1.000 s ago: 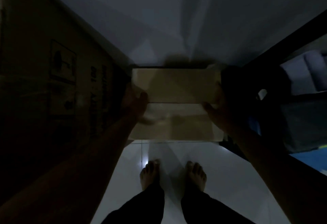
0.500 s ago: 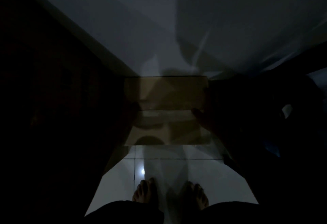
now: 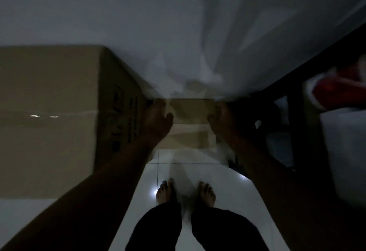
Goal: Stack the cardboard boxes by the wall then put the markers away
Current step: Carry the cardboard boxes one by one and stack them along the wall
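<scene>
The room is dim. A small brown cardboard box [image 3: 191, 124] sits low against the white wall, between a big box and a dark rack. My left hand [image 3: 158, 120] grips its left side, thumb over the top. On the opposite side my right hand [image 3: 221, 120] holds the box's right edge. A large taped cardboard box [image 3: 51, 116] with black print on its side stands on the floor to the left, its side right next to my left hand. No markers are visible.
A dark metal rack [image 3: 297, 112] stands at the right, holding something red and white [image 3: 336, 92] and pale bundles below. White floor tiles [image 3: 198, 171] lie in front of the small box, with my bare feet [image 3: 186, 191] on them. The white wall [image 3: 178, 22] fills the top.
The view has risen and brightened; the large box's top now shows at left. Both hands remain on the small box, which appears lower and farther, still against the wall.
</scene>
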